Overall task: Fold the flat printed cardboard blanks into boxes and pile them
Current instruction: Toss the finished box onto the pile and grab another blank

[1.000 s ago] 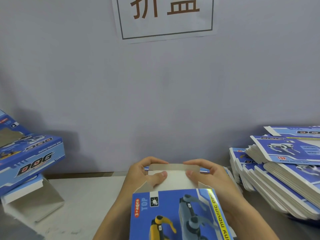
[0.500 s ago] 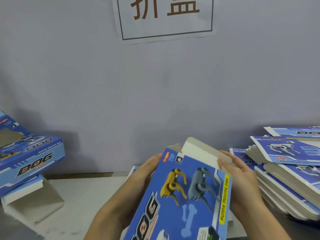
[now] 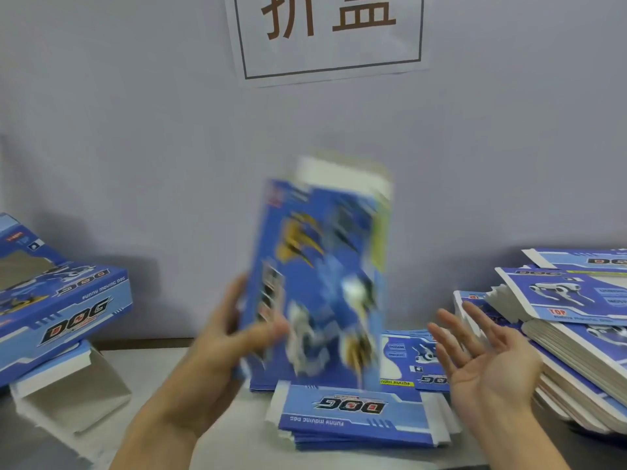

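Note:
A folded blue printed box point(image 3: 319, 283) stands almost upright in mid-air, blurred by motion, its white end flap on top. My left hand point(image 3: 227, 334) grips its lower left edge, thumb across the front face. My right hand point(image 3: 481, 357) is apart from the box on the right, palm up with fingers spread and holding nothing. Under the box, flat blue blanks point(image 3: 356, 415) lie on the table. Folded boxes are piled point(image 3: 61, 307) at the left.
A tall, slanted stack of flat blanks point(image 3: 570, 320) fills the right side of the grey table point(image 3: 149, 368). An open white box point(image 3: 64, 391) lies under the left pile. A wall with a paper sign point(image 3: 330, 32) stands close behind.
The box has swung up from tilted to nearly upright. My right hand has let go of it and moved out to the right, now open. My left hand keeps its hold.

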The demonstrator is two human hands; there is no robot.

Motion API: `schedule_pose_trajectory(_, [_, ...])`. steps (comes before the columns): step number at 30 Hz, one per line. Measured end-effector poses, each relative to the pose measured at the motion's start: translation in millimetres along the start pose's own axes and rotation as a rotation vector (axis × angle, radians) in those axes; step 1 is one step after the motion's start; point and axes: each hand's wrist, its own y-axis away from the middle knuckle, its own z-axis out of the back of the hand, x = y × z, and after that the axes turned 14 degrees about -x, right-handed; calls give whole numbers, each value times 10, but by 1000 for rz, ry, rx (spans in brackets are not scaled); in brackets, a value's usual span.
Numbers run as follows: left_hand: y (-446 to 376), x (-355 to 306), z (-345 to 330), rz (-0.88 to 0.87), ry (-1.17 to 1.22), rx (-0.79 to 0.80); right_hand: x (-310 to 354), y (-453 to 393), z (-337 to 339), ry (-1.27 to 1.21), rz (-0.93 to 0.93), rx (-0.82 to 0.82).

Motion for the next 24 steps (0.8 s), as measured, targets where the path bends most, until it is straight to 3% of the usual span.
schedule_pose_trajectory(2, [-81,-66,80,-148,229,-305,-38,12,-15,63,18,42])
schedule_pose_trajectory(4, [-112,-99,152,-107,266,-509,-74,38,-44,203,55,79])
schedule_pose_trajectory(6, [-123,-25,205,19,156,-577,-132,75,-83,470,133,127])
schedule_pose_trajectory(8, [-121,109,131,135,-24,-511,-214,97,-113,745,242,224])
schedule_pose_trajectory(11, [-122,322,-14,136,-522,-269,-355,119,-82,1182,419,496])
schedule_pose_trajectory(14, [-86,487,-145,80,-1015,-12,-461,139,-18,1560,449,709])
schedule_pose_trajectory(16, [-31,562,-211,140,-1212,126,-512,136,-6,1741,481,758])
schedule_pose_trajectory(20, [7,623,-253,272,-1355,288,-532,138,-60,1868,565,772])
schedule_pose_trajectory(24, [-13,591,-224,192,-1508,275,-506,103,-56,1850,557,754])
